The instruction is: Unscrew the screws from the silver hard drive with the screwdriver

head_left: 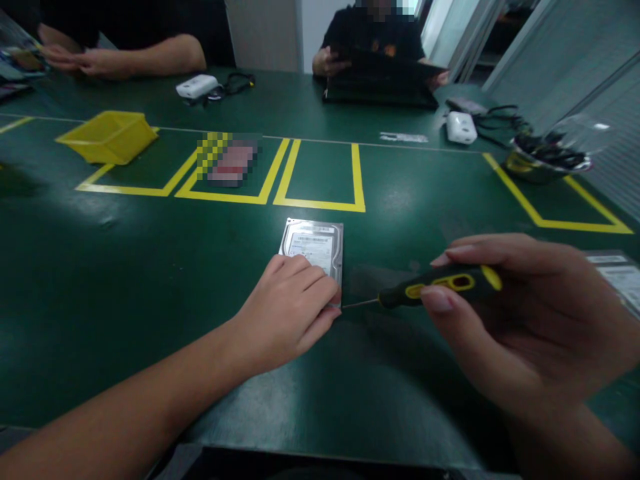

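Observation:
A silver hard drive (314,237) with a white label lies on the green table (200,387) in front of me. My left hand (295,303) is closed over its near part, fingers curled along the right edge. In my right hand (525,313) is a black and yellow screwdriver (440,285), pinched between thumb and fingers. Its thin shaft points left, and the tip meets the drive's near right corner beside my left fingertips. Whether the tip sits in a screw is too small to tell.
Yellow tape (320,201) marks several areas. A yellow bin (113,139) stands far left, a bowl of dark parts (545,160) far right. Another label-bearing drive (617,277) lies partly behind my right hand. Across the table, one person (380,40) holds a black panel; another's forearms (145,59) rest there.

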A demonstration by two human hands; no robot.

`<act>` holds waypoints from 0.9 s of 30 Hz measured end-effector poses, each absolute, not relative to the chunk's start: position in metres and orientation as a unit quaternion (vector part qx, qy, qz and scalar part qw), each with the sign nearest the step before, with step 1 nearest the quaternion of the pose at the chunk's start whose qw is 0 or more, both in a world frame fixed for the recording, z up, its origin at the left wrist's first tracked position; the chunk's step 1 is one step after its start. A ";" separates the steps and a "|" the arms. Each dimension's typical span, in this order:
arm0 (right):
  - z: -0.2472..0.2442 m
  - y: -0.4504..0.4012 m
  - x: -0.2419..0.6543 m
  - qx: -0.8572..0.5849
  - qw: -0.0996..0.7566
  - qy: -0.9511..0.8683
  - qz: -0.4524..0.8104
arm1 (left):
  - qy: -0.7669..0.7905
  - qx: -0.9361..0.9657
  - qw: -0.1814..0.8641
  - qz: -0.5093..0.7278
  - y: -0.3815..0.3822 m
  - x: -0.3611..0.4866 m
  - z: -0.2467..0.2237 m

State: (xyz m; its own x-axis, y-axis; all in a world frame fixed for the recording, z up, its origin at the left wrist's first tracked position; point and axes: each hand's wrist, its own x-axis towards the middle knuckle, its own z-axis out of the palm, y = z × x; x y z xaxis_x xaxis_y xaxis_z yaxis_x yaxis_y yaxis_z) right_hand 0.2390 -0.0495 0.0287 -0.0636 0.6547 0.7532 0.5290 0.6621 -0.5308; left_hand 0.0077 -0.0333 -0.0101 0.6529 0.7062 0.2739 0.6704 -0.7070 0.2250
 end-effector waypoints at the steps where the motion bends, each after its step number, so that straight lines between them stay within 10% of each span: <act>1: 0.028 -0.049 0.238 -0.407 0.553 -0.725 0.058 | 0.379 0.908 0.052 0.173 -0.034 0.008 -0.010; 27: 0.036 -0.055 0.248 -0.368 0.473 -0.800 0.034 | 0.377 0.909 0.050 0.170 -0.031 0.008 -0.013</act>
State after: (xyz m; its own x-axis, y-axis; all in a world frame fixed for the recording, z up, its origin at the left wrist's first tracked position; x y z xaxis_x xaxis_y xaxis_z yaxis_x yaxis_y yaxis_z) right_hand 0.2477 -0.0551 0.0359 -0.2820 0.6202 0.7320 0.5557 0.7275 -0.4024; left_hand 0.0079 -0.0312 -0.0131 0.6587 0.7016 0.2718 0.6679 -0.7116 0.2182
